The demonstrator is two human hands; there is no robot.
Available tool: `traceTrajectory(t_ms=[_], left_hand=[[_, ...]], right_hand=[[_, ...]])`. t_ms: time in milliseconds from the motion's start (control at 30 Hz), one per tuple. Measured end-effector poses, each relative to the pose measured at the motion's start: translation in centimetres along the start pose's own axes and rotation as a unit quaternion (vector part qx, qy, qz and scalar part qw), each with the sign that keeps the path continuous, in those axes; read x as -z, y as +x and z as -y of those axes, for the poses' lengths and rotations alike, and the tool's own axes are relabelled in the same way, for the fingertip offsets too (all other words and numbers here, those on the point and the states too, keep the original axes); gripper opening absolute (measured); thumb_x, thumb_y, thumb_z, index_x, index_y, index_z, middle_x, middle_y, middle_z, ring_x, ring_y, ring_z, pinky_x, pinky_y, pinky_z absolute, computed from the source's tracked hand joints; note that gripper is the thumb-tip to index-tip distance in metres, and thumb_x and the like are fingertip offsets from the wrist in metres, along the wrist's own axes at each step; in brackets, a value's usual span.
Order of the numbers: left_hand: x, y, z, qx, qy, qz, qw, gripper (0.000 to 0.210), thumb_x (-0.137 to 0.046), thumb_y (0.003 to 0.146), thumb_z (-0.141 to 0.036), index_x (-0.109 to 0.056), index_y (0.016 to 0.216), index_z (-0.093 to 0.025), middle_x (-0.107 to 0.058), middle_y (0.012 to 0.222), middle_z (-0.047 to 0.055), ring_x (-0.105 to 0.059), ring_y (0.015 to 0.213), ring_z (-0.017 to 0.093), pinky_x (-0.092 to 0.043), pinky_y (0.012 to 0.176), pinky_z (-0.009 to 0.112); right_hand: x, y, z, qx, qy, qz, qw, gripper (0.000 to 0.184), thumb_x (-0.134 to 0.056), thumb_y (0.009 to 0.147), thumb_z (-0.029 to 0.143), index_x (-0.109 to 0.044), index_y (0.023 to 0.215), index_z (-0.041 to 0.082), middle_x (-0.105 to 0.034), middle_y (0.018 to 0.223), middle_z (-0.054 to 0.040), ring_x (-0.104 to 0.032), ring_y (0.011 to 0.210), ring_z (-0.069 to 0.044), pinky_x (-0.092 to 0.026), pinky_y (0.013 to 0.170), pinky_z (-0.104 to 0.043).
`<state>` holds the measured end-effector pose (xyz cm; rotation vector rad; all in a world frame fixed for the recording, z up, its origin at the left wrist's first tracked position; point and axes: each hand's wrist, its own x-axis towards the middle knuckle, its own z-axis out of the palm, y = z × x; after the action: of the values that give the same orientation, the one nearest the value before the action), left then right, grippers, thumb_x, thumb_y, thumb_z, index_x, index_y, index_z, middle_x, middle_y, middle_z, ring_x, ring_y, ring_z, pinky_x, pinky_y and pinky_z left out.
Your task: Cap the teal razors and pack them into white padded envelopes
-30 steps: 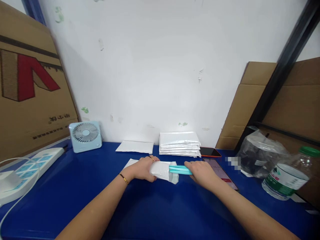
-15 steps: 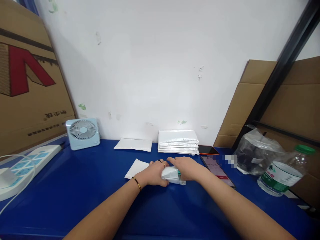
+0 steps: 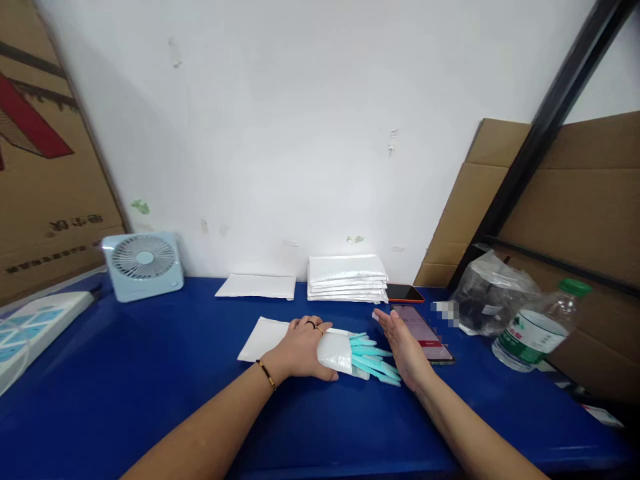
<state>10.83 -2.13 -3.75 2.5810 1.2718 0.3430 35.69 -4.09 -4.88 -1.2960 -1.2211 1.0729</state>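
Note:
A white padded envelope (image 3: 336, 351) lies on the blue table, its mouth facing right. My left hand (image 3: 303, 348) grips it across the middle, thumb on the near side and fingers over the far side. Several slim turquoise plastic sticks (image 3: 373, 360) stick out of the mouth in a loose bundle; their inner ends are hidden, and I cannot make out their exact kind. Beside their outer ends is my right hand (image 3: 407, 353), open with its fingers stretched out and its palm turned toward them.
A stack of white padded envelopes (image 3: 347, 279) lies by the wall, with a single envelope (image 3: 256, 286) to its left. Two phones, one lit (image 3: 423, 333), one dark (image 3: 405, 293), lie right. A fan (image 3: 145, 267), power strip (image 3: 45, 327), bottle (image 3: 537, 330) and plastic bag (image 3: 495, 293) stand around.
My right hand has moved right, away from the envelope's mouth, and opened. The turquoise sticks now show outside the mouth. My left hand stays on the envelope. The view has shifted slightly right.

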Motion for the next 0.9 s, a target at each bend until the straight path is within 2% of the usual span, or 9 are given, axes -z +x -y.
traceTrajectory(t_ms=[167,333,400,467,533,600,667,767,900], left_hand=[[-0.1,0.0,0.1,0.004,-0.006,0.017,1.0,0.102,-0.059,0.048,-0.075,-0.032,0.134,-0.026,-0.042,0.125,0.01,-0.033,0.117,0.033,-0.023,0.099,0.045],[-0.4,0.1,0.3,0.0,0.003,0.012,1.0,0.1,-0.059,0.049,-0.074,-0.036,0.132,-0.025,-0.043,0.125,0.01,-0.035,0.116,0.033,-0.027,0.096,0.044],[-0.5,0.1,0.4,-0.002,0.002,0.007,1.0,0.099,-0.059,0.049,-0.074,-0.037,0.132,-0.024,-0.043,0.125,0.01,-0.035,0.116,0.033,-0.028,0.096,0.044],[-0.6,0.1,0.5,-0.005,-0.002,0.003,1.0,0.099,-0.059,0.05,-0.074,-0.036,0.132,-0.024,-0.043,0.124,0.01,-0.035,0.116,0.033,-0.028,0.096,0.044],[-0.5,0.1,0.5,-0.01,-0.007,0.003,1.0,0.099,-0.059,0.05,-0.074,-0.036,0.133,-0.024,-0.043,0.124,0.01,-0.035,0.115,0.032,-0.028,0.095,0.043],[-0.4,0.2,0.5,-0.017,-0.013,0.006,1.0,0.099,-0.059,0.05,-0.074,-0.036,0.132,-0.025,-0.044,0.122,0.01,-0.036,0.115,0.032,-0.029,0.095,0.043],[-0.4,0.3,0.5,-0.02,-0.017,0.01,1.0,0.098,-0.06,0.049,-0.073,-0.037,0.132,-0.026,-0.044,0.121,0.01,-0.037,0.113,0.032,-0.03,0.094,0.042],[-0.4,0.3,0.4,-0.031,-0.02,0.012,0.999,0.095,-0.062,0.05,-0.071,-0.037,0.131,-0.027,-0.045,0.12,0.009,-0.039,0.111,0.031,-0.03,0.093,0.042],[-0.3,0.3,0.4,-0.036,-0.027,0.014,0.999,0.095,-0.063,0.05,-0.069,-0.037,0.131,-0.028,-0.046,0.118,0.008,-0.04,0.11,0.03,-0.029,0.093,0.042]], right_hand=[[-2.1,-0.3,-1.0,-0.048,0.104,-0.043,0.992,0.066,-0.033,0.081,0.065,-0.056,0.119,0.016,-0.05,0.13,-0.0087,-0.037,0.126,-0.024,-0.018,0.11,-0.037],[-5.1,0.7,0.3,-0.028,0.106,0.071,0.991,0.062,-0.032,0.083,0.062,-0.057,0.116,0.017,-0.055,0.124,-0.01,-0.042,0.122,-0.023,-0.025,0.106,-0.037],[-4.7,0.5,1.2,0.008,0.039,0.091,0.995,0.058,-0.036,0.083,0.06,-0.058,0.116,0.018,-0.055,0.124,-0.009,-0.043,0.121,-0.023,-0.026,0.105,-0.037],[-2.6,-0.3,1.9,0.045,-0.081,0.088,0.992,0.051,-0.045,0.08,0.058,-0.059,0.113,0.022,-0.057,0.121,-0.0073,-0.046,0.116,-0.024,-0.03,0.101,-0.037],[0.3,-1.4,2.1,0.075,-0.237,0.123,0.961,0.053,-0.067,0.064,0.051,-0.061,0.109,0.024,-0.059,0.111,-0.0065,-0.053,0.101,-0.024,-0.041,0.089,-0.035],[2.8,-2.4,1.9,0.075,-0.339,0.181,0.92,0.058,-0.077,0.051,0.042,-0.061,0.105,0.025,-0.057,0.105,-0.0051,-0.057,0.08,-0.019,-0.047,0.072,-0.03],[4.0,-2.9,1.4,0.067,-0.37,0.194,0.906,0.046,-0.072,0.06,0.037,-0.06,0.103,0.025,-0.056,0.098,-0.0037,-0.055,0.066,-0.014,-0.046,0.059,-0.025],[3.3,-2.1,1.0,0.084,-0.377,0.196,0.902,0.027,-0.065,0.069,0.032,-0.062,0.094,0.021,-0.057,0.084,-0.0021,-0.054,0.064,-0.013,-0.043,0.057,-0.024],[0.8,-0.5,1.0,0.109,-0.365,0.218,0.899,0.022,-0.066,0.068,0.029,-0.064,0.087,0.019,-0.057,0.071,-0.0002,-0.053,0.063,-0.013,-0.042,0.058,-0.023]])
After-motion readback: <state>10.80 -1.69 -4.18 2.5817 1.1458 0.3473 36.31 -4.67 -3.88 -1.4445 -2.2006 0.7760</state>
